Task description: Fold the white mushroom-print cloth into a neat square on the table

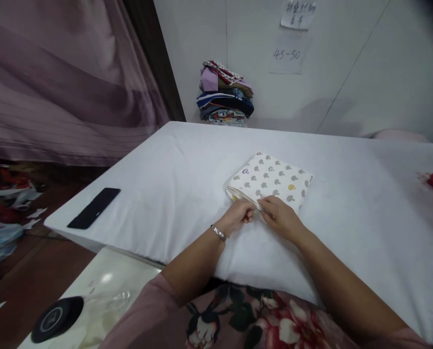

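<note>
The folded cloth (pixel 270 179) is soft, matt printed fabric. Under it the worktop (pixel 172 165) wears a smooth white matt sheet, lightly creased. Left of the folded cloth lies a phone (pixel 94 207), glossy black. By its near edge a bracelet (pixel 219 233) glints like metal. Behind it is a stack (pixel 225 92) of mixed fabrics. Far left of it is a curtain (pixel 56 72) with a faint sheen.
</note>
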A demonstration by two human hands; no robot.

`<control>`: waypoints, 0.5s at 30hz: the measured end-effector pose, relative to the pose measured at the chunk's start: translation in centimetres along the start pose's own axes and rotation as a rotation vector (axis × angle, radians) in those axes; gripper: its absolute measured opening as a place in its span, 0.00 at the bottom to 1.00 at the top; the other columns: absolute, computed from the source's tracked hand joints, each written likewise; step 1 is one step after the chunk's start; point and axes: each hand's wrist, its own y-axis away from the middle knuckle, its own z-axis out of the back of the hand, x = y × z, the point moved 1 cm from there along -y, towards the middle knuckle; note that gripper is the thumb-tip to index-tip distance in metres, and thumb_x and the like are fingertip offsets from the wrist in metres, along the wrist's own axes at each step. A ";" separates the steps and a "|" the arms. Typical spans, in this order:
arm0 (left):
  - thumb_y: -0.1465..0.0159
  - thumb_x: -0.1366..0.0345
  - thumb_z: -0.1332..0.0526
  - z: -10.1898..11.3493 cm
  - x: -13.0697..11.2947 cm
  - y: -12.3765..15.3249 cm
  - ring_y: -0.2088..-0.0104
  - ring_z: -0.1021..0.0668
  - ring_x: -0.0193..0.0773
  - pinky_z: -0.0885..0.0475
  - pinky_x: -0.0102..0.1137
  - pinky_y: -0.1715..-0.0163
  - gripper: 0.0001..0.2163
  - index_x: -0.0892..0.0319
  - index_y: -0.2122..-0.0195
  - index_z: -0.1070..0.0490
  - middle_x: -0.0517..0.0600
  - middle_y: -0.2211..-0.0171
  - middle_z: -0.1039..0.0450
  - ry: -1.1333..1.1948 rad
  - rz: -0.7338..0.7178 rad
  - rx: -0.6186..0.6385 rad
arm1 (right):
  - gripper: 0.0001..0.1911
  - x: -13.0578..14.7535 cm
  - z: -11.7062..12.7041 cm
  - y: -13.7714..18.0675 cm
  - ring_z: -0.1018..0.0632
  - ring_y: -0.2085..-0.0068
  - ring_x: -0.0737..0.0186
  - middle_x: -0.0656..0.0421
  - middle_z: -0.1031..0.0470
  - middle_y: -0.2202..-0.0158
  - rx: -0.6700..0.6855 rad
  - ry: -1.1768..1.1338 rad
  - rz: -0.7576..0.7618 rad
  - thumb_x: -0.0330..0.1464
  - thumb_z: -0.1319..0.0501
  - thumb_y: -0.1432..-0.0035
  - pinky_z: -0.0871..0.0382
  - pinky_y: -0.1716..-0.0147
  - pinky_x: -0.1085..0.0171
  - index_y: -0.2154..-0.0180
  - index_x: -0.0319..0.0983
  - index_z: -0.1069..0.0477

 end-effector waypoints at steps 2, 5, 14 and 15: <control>0.50 0.73 0.44 0.0 -0.1 0.1 0.88 0.38 0.27 0.49 0.25 0.87 0.10 0.58 0.84 0.45 0.41 0.90 0.46 -0.008 0.007 -0.002 | 0.19 -0.1 0.2 0.0 0.28 0.55 0.58 0.54 0.29 0.55 0.012 -0.036 0.001 0.29 0.47 0.41 0.32 0.58 0.61 0.48 0.43 0.32; 0.49 0.72 0.43 0.0 -0.1 0.1 0.88 0.38 0.27 0.49 0.24 0.87 0.11 0.58 0.84 0.45 0.40 0.89 0.46 -0.017 0.005 0.008 | 0.19 0.0 0.3 0.0 0.28 0.55 0.58 0.54 0.29 0.55 0.019 -0.045 -0.004 0.29 0.48 0.40 0.32 0.58 0.62 0.48 0.43 0.32; 0.44 0.70 0.42 0.1 0.0 -0.1 0.88 0.39 0.25 0.49 0.24 0.87 0.13 0.58 0.83 0.43 0.40 0.89 0.45 -0.079 -0.021 0.034 | 0.17 -0.1 -0.3 -0.2 0.27 0.56 0.57 0.54 0.27 0.57 -0.038 -0.058 -0.029 0.31 0.48 0.38 0.31 0.58 0.60 0.49 0.43 0.31; 0.44 0.69 0.41 0.1 0.0 0.0 0.88 0.39 0.25 0.49 0.24 0.87 0.13 0.58 0.83 0.43 0.40 0.89 0.45 -0.084 -0.026 0.038 | 0.17 -0.3 -0.2 -0.2 0.27 0.56 0.58 0.55 0.27 0.57 -0.036 -0.095 -0.024 0.31 0.48 0.38 0.31 0.58 0.60 0.49 0.44 0.31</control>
